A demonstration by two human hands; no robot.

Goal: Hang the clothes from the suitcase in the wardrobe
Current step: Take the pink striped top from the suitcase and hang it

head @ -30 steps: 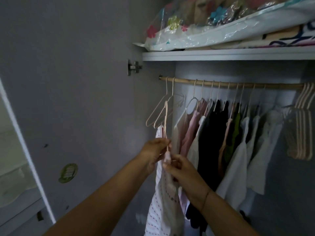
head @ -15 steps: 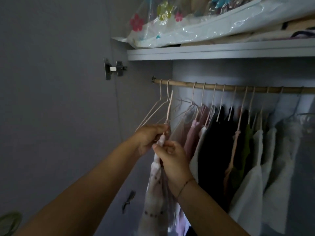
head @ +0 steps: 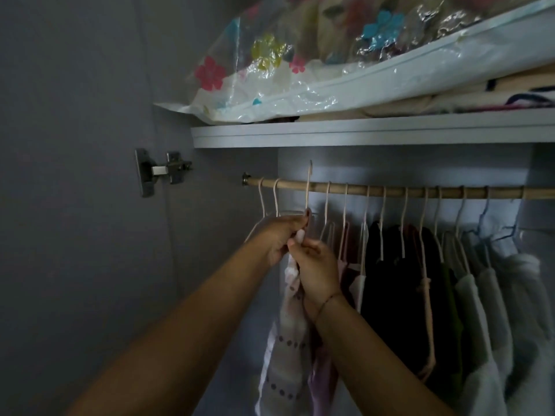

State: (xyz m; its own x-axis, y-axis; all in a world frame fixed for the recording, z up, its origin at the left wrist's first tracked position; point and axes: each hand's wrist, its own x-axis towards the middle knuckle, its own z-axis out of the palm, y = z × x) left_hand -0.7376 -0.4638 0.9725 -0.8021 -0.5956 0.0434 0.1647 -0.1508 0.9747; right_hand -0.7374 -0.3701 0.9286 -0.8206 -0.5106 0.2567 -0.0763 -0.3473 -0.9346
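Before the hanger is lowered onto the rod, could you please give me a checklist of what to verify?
1. The hook of the hanger is higher than the rod: ok.
2. Bare stretch of rod beneath it, between the two empty hangers and the clothed hangers: ok.
3. The hook is clear of the shelf: ok, a gap shows.
4. Grip: the left hand grips the hanger's neck and the right hand holds the top of the dotted garment: ok.
5. Garment seated on both hanger shoulders: cannot tell, the hands hide it.
6. The hook's opening faces the rod: cannot tell.
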